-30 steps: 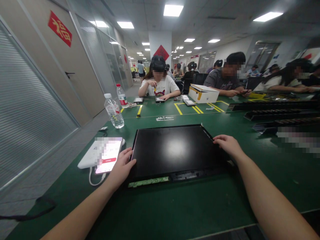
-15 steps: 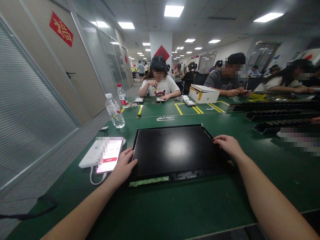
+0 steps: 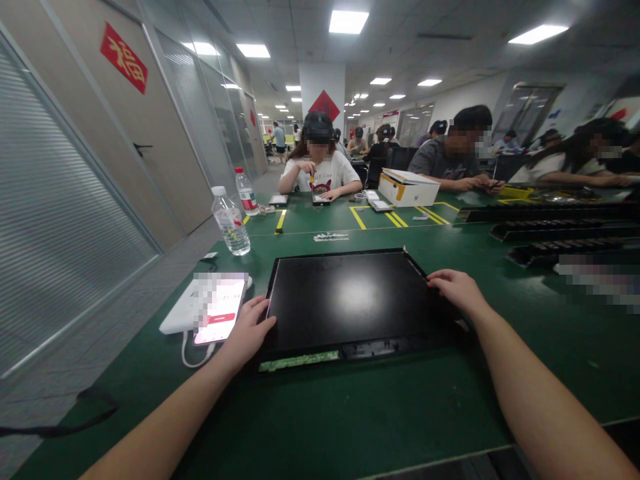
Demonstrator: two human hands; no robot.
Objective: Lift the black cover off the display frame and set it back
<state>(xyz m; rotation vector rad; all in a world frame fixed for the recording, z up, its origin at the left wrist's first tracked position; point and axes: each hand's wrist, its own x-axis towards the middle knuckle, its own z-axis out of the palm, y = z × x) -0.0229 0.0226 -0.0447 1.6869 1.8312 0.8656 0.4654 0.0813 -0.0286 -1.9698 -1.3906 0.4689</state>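
Note:
A black LCD screen panel (image 3: 345, 300) lies face up on the green table in front of me, glare at its middle. Along its near edge a strip of green circuit board (image 3: 299, 361) shows in the frame. My left hand (image 3: 253, 325) grips the panel's left edge, thumb on top near the corner and fingers along the side. On the opposite side my right hand (image 3: 456, 288) is closed on the right edge, thumb and fingers pinching the rim. The undersides of the fingers are hidden.
Left of the panel sit a lit phone (image 3: 220, 310) and a white box-like device (image 3: 175, 313) with a cable. Two bottles, one clear (image 3: 231, 223), stand behind. Long black frames (image 3: 545, 230) lie at right. A co-worker (image 3: 320, 167) works across the table near a white box (image 3: 407, 190).
Both hands stay on the panel, which has not visibly moved. The view has shifted very slightly. The co-worker at right has brought their hands closer together.

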